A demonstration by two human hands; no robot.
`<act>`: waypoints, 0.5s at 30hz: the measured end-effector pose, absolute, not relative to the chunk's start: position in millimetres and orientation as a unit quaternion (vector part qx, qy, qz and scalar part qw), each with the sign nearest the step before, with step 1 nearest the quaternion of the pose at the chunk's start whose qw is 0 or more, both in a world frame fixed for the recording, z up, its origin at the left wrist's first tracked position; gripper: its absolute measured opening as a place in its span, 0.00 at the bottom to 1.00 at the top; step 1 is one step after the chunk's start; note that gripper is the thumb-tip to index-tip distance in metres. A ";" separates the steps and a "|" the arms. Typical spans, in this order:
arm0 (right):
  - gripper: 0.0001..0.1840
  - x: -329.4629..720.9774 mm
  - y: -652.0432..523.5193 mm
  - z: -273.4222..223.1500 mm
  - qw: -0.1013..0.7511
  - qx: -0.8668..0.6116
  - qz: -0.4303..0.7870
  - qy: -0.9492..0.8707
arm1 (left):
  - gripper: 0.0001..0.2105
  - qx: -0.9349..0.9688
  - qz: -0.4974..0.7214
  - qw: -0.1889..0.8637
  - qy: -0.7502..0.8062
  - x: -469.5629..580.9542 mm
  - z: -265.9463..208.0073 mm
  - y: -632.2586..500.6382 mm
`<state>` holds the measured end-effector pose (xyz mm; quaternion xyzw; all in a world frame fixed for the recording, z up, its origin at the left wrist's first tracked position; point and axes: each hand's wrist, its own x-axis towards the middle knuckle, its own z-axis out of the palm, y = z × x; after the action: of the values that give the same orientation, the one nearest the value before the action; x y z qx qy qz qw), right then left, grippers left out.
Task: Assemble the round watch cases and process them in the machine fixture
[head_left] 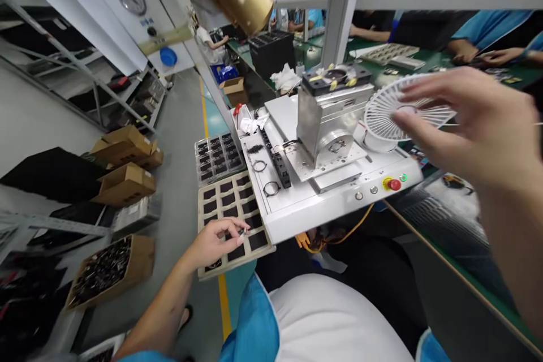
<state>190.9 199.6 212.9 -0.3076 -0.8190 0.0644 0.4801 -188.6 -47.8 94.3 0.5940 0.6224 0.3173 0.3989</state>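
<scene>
Left fingers (232, 222) pinching small piece (242, 232), gridded tray (238, 263)

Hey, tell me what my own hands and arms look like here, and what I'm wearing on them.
Your left hand and right hand are bare, with no gloves or watch showing. Both forearms are uncovered; a bit of blue sleeve shows at the bottom edge on your left arm. No markings are visible.

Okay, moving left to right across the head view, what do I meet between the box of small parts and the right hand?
Box of small parts, left hand, metal block, right hand.
</scene>
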 end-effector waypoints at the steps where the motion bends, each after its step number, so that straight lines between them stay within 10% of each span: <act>1: 0.11 179.8 209.1 226.5 0.466 -0.300 0.050 -0.831 | 0.11 0.588 0.348 0.376 0.625 -186.9 95.3 -45.0; 9: 0.13 113.1 280.2 295.6 0.204 -0.314 0.131 -0.918 | 0.07 0.591 0.538 0.215 0.561 -158.8 146.6 -2.2; 15: 0.13 121.7 288.8 272.5 0.447 -0.253 0.212 -0.831 | 0.08 0.680 0.518 0.026 0.518 -110.8 227.9 106.6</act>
<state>121.7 288.8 272.5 -0.2528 -0.8313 0.2118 0.4474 -110.8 106.6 227.9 0.6800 0.5181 0.5181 0.0261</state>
